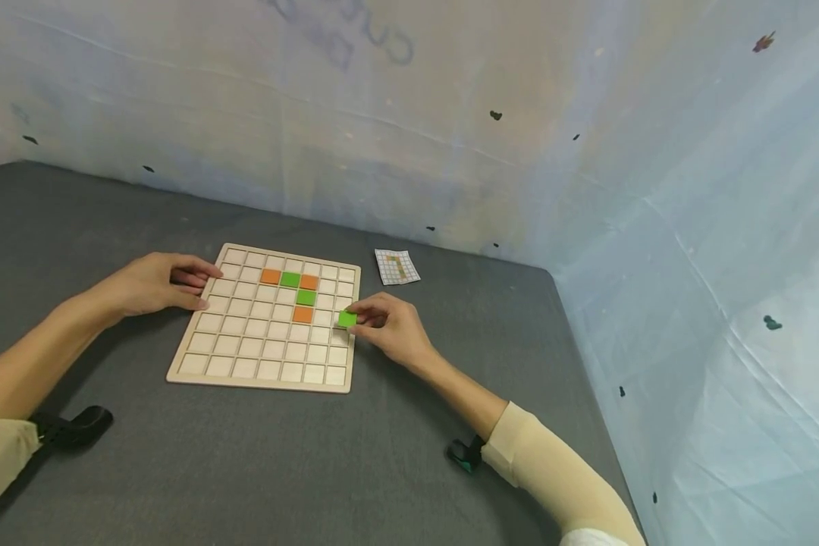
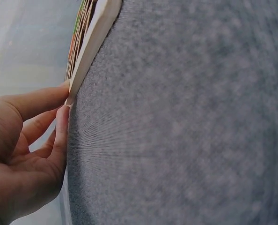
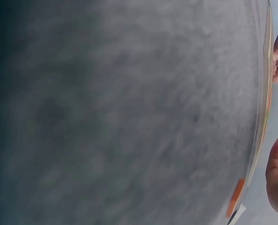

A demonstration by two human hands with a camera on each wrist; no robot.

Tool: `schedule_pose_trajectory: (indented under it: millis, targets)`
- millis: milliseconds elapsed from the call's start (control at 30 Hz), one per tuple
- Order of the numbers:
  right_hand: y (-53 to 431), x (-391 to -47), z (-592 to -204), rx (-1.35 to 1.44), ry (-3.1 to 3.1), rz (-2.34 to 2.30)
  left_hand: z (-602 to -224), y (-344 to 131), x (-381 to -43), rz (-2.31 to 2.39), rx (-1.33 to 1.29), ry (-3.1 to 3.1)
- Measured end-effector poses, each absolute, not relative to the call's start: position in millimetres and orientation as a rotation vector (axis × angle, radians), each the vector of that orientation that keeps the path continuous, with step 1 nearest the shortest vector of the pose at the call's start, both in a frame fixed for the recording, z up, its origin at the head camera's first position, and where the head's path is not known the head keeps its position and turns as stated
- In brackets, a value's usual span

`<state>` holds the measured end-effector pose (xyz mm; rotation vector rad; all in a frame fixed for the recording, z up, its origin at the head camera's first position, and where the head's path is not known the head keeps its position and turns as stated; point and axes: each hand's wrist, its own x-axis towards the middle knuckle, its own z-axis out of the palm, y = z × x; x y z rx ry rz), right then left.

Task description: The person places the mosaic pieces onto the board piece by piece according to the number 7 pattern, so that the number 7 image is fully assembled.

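Note:
A light wooden board (image 1: 262, 385) with a grid of square recesses lies on the dark table. Orange tiles (image 1: 303, 314) and green tiles (image 1: 305, 297) sit in some recesses, forming a row with a short column below its right end. My left hand (image 1: 152, 284) touches the board's left edge, thumb and fingertips spread along it; in the left wrist view they meet the wooden rim (image 2: 90, 42). Above the board's right edge, my right hand (image 1: 394, 327) pinches a green square tile (image 1: 347, 318) between thumb and fingers.
A small printed card (image 1: 397, 267) with a coloured grid lies behind the board on the right. Pale fabric walls (image 1: 409, 152) rise at the back and right. An orange piece (image 3: 236, 197) shows low in the right wrist view; its kind is unclear.

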<state>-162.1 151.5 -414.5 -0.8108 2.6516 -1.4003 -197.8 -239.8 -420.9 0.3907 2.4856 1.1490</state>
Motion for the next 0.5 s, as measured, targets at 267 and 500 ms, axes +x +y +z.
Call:
schedule_pose_trajectory:
  millis: [267,500]
  targets:
    - [131.4,-160.0,-409.9,-0.764,2.618,-1.389,-418.8,-238.7,-200.2,1.151,0.408,2.488]
    - [112.6,-160.6,-415.6,-0.75,2.623,-1.323,-419.6,-240.2,-197.6,1.153,0.406,2.488]
